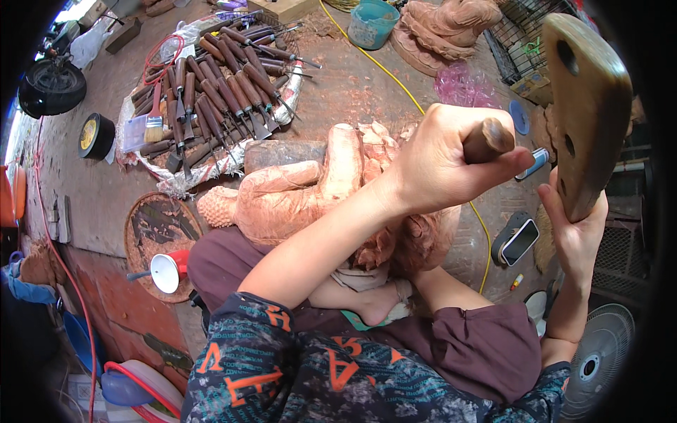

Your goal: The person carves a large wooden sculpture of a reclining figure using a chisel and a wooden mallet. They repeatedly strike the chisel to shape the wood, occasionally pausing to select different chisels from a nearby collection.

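A reddish wooden statue lies across my lap, its knobbly curled head toward the left. Over its right part, my left hand is wrapped round the brown wooden handle of a chisel, butt end up; the blade is hidden behind the fist. My right hand grips a thick wooden mallet with dark oval hollows, raised to the right of the left hand. Mallet and chisel are apart.
Many chisels lie heaped on a sack at the upper left, with a brush beside them. A yellow cord crosses the floor. A phone, a fan, a red-and-white cup and a teal bucket surround me.
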The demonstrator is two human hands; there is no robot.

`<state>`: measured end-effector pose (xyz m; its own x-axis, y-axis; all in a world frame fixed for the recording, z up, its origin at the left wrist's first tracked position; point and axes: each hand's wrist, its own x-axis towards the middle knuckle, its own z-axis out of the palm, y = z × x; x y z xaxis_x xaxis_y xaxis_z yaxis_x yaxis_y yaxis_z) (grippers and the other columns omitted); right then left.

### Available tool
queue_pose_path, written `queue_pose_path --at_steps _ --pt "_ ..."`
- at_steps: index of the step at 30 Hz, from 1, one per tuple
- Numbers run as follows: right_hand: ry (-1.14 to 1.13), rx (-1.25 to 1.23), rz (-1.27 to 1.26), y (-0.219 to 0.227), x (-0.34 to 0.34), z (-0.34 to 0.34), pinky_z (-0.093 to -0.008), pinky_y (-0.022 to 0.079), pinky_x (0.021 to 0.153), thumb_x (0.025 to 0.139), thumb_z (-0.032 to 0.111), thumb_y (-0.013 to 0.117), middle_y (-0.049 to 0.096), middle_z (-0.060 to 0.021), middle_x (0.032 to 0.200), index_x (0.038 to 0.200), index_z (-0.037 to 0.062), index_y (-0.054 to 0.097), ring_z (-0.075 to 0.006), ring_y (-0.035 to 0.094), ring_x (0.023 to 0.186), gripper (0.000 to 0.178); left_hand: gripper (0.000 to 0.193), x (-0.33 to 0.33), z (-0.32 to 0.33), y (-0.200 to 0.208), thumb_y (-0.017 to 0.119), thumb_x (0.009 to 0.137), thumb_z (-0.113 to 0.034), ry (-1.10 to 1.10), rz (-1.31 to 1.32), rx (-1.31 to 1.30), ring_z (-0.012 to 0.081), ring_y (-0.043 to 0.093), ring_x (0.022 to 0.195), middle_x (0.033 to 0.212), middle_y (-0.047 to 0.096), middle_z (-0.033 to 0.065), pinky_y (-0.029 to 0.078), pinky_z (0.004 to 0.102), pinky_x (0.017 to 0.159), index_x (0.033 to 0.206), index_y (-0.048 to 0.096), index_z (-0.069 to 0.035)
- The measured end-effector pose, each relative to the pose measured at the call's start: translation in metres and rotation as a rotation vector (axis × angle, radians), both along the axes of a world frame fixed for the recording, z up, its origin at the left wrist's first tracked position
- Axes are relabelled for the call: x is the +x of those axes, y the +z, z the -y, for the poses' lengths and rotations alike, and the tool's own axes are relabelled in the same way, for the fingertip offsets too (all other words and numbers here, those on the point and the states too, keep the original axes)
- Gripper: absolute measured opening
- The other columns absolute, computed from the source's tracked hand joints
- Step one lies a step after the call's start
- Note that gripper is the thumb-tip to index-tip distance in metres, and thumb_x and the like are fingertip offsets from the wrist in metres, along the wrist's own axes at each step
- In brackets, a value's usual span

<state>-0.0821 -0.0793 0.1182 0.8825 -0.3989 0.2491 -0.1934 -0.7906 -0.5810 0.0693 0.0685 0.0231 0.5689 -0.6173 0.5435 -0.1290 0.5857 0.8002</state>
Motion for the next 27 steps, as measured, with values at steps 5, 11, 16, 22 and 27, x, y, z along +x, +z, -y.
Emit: queue_pose_path --at_steps 5,11,16,22,27 --pt "0.029 0.045 0.062 0.000 -0.015 0.003 -0.0202 0.045 0.070 0.081 -0.002 0.071 0.062 -0.0013 0.091 0.102 -0.0006 0.058 -0.0064 0.056 0.079 0.025 0.021 -0.006 0.007 0.001 0.071 0.084 -0.010 -0.001 0.051 -0.004 0.0012 0.039 0.054 0.057 0.046 -0.0052 0.031 0.0224 0.047 0.068 0.058 -0.004" --pt "0.030 0.004 0.111 0.007 -0.031 0.008 -0.0223 0.046 0.077 0.082 -0.005 0.068 0.063 -0.0036 0.096 0.105 -0.0020 0.058 -0.0086 0.059 0.085 0.025 0.022 -0.012 0.014 0.003 0.072 0.081 -0.010 0.034 0.128 -0.095 0.0033 0.037 0.050 0.051 0.044 -0.0022 0.031 0.0251 0.045 0.067 0.058 -0.004" --pt "0.181 -0.413 0.093 0.013 -0.008 0.001 -0.0276 0.041 0.097 0.083 -0.009 0.061 0.060 -0.0112 0.119 0.127 -0.0024 0.051 -0.0170 0.057 0.111 0.046 0.022 -0.014 0.021 -0.009 0.074 0.080 -0.011 0.118 -0.042 -0.233 0.0038 0.034 0.050 0.051 0.044 -0.0006 0.032 0.0251 0.045 0.068 0.056 -0.005" --pt "0.152 -0.469 0.004 0.021 -0.009 0.015 -0.0269 0.042 0.094 0.084 -0.009 0.059 0.060 -0.0095 0.118 0.129 0.0000 0.051 -0.0150 0.056 0.109 0.047 0.015 -0.011 0.006 -0.009 0.070 0.083 -0.004 0.050 -0.176 -0.131 0.0027 0.046 0.058 0.062 0.053 -0.0028 0.037 0.0217 0.049 0.071 0.061 -0.001" --pt "0.063 -0.350 0.045 0.027 -0.013 0.021 -0.0207 0.043 0.079 0.087 -0.006 0.058 0.058 -0.0028 0.101 0.134 0.0017 0.047 -0.0086 0.054 0.088 0.049 0.022 -0.004 0.009 -0.007 0.071 0.083 -0.008 0.139 -0.009 -0.218 0.0037 0.047 0.057 0.063 0.056 -0.0019 0.035 0.0221 0.049 0.067 0.059 -0.001"
